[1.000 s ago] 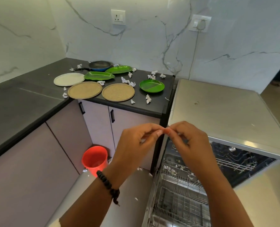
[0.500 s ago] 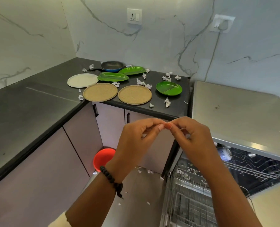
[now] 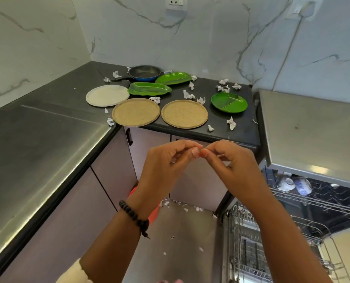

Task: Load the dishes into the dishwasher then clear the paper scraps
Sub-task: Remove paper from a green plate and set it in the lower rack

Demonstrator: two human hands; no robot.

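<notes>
The left hand (image 3: 166, 166) hides most of the red bin (image 3: 154, 213).

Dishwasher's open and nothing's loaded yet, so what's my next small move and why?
Probably reach your right hand to the nearest tan plate. Both hands hold no dish, fingertips touching in front of you, all dishes sit on the counter, and the lower rack is pulled out.

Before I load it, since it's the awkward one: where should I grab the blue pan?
Take the pan by its black handle, coming from the left. The handle points left along the counter, away from the green leaf dishes crowding its right and front. Curl the fingers round it near the bowl and lift straight up. Paper scraps lie beside it.
</notes>
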